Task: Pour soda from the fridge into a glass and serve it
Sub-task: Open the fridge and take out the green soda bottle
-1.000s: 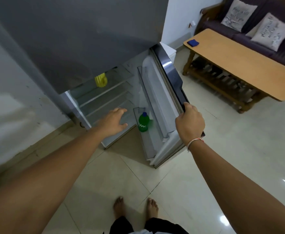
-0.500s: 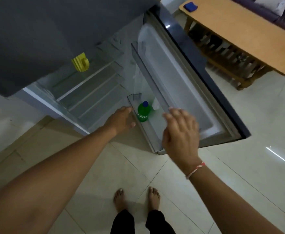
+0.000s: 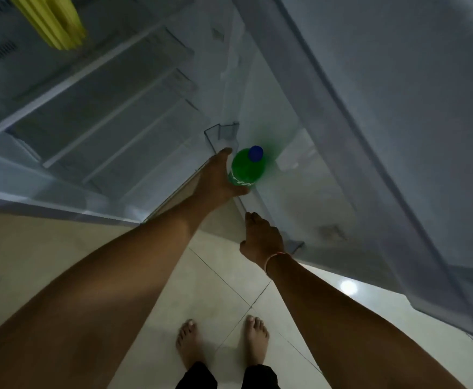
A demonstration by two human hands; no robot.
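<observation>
Head view: our left hand (image 3: 215, 178) wraps the green soda bottle (image 3: 247, 169) standing in the door shelf (image 3: 291, 209); right hand (image 3: 260, 240) loosely closed, empty, on the rim; we advise lifting straight up, clearing the rail.

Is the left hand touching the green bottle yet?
Touching. The head view shows the left hand wrapped against the side of the green bottle in the door shelf, with no gap between them.

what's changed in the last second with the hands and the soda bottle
The left hand reached in and closed around the green bottle. The right hand let go of the door edge and dropped to the door shelf rim. The bottle stayed standing in that shelf.
</observation>
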